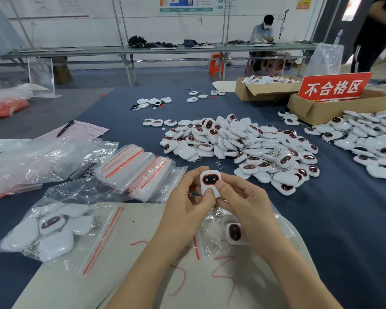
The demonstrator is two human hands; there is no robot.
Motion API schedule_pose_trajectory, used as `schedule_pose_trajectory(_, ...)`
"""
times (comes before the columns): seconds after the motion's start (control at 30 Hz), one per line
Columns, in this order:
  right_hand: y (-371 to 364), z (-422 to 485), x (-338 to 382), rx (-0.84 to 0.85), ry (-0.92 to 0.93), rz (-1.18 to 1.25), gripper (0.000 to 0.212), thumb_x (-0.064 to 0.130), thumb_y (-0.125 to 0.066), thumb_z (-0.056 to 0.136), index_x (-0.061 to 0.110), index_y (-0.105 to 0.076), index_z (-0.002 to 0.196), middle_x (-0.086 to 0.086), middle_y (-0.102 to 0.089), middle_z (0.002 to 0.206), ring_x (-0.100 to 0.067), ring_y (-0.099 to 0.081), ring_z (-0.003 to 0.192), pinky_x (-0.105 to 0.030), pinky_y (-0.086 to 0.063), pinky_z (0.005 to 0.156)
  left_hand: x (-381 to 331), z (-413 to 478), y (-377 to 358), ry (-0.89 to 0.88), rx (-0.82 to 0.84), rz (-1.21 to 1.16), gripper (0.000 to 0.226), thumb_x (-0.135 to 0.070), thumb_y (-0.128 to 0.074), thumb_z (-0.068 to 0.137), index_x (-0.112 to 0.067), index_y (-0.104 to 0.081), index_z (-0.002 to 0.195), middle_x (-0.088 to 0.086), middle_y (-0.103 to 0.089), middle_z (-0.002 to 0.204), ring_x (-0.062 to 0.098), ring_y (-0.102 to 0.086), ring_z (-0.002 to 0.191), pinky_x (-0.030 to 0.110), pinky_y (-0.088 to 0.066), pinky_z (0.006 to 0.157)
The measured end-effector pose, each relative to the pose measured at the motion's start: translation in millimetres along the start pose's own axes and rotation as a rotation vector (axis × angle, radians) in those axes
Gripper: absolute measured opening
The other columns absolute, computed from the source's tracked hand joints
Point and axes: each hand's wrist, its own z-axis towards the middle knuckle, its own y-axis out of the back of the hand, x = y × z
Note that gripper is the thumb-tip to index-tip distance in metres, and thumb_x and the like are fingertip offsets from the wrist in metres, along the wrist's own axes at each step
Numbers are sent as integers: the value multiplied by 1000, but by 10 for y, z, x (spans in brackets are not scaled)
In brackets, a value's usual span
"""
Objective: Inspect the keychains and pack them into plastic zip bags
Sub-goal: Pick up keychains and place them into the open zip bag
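Both hands hold one white keychain (210, 180) with a dark red-rimmed face, upright in front of me. My left hand (187, 201) grips its left side with the thumb on its lower front. My right hand (243, 204) pinches its right side. Under my hands lies a zip bag (218, 241) with a keychain inside. A filled zip bag (51, 233) with several keychains lies at the lower left. A stack of empty zip bags (138, 170) with red strips sits left of my hands. A big heap of keychains (243, 148) lies beyond.
A second heap of keychains (370, 143) lies at the right, beside a cardboard box (321, 108) with a red sign. Another box (265, 88) holds more. Loose plastic bags (31, 161), a pink paper and a pen (65, 128) lie left. A grey sheet (98, 264) covers the near table.
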Motion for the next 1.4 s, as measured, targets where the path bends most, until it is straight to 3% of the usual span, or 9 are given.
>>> schedule_pose_trajectory(0.1,10,4,-14,8,6,-22,20,14,-67,96,27,-77,107,-3,-78,103,-21,-74,99,-20,-58,77,19,4,5,14,-4,-8,37,-10,-66,94,-30,-61,125,-17,-71,105,-2,-66,92,9,-49,75)
schedule_pose_trajectory(0.37,31,24,-39,12,16,-50,21,15,-67,96,30,-77,107,-3,-78,101,-21,-74,98,-23,-59,78,24,20,14,16,1,-20,36,-7,-66,93,-31,-64,119,-11,-71,103,9,-64,88,15,-52,76)
schedule_pose_trajectory(0.5,26,21,-28,-2,21,-36,20,14,-67,95,29,-78,104,-2,-78,98,-17,-75,94,-18,-57,73,14,12,17,16,7,-44,35,-7,-66,94,-27,-64,122,-14,-72,100,-2,-65,87,12,-51,75)
schedule_pose_trajectory(0.63,25,24,-30,-1,14,-29,21,12,-66,95,29,-78,100,-2,-78,97,-19,-75,91,-18,-56,72,19,14,19,13,-10,-43,28,-20,-67,93,-33,-67,118,-13,-73,100,2,-65,89,19,-55,80)
schedule_pose_trajectory(0.77,41,29,-39,22,48,-61,23,12,-65,97,31,-76,104,-2,-78,100,-19,-74,97,-22,-58,79,13,19,15,-40,-32,10,21,-20,-66,97,-36,-69,110,-15,-73,99,2,-66,87,13,-51,75)
schedule_pose_trajectory(0.83,57,41,-51,44,59,-57,24,14,-64,98,32,-75,108,-1,-77,106,-18,-72,104,-25,-57,89,15,17,14,-67,-40,46,22,-21,-68,96,-39,-69,109,-14,-72,101,6,-67,93,19,-53,80)
schedule_pose_trajectory(1.0,51,47,-74,131,74,28,28,37,-64,93,33,-70,120,0,-74,117,-18,-68,116,-27,-53,99,-22,5,36,-156,-44,48,29,-14,-69,95,-40,-69,106,-11,-71,106,13,-67,102,19,-53,84)
schedule_pose_trajectory(1.13,25,50,-89,149,79,-3,38,51,-67,83,42,-68,120,4,-73,119,-17,-68,113,-27,-54,96,-29,-16,26,-139,-44,-59,28,1,-63,95,-25,-66,106,-8,-74,102,10,-70,99,18,-54,82)
schedule_pose_trajectory(1.4,51,42,-69,117,103,-30,31,27,-69,89,34,-70,119,1,-74,114,-15,-70,106,-20,-54,83,-58,-28,1,-160,-65,-93,33,16,-51,94,-14,-63,103,-14,-74,98,5,-71,93,13,-53,78)
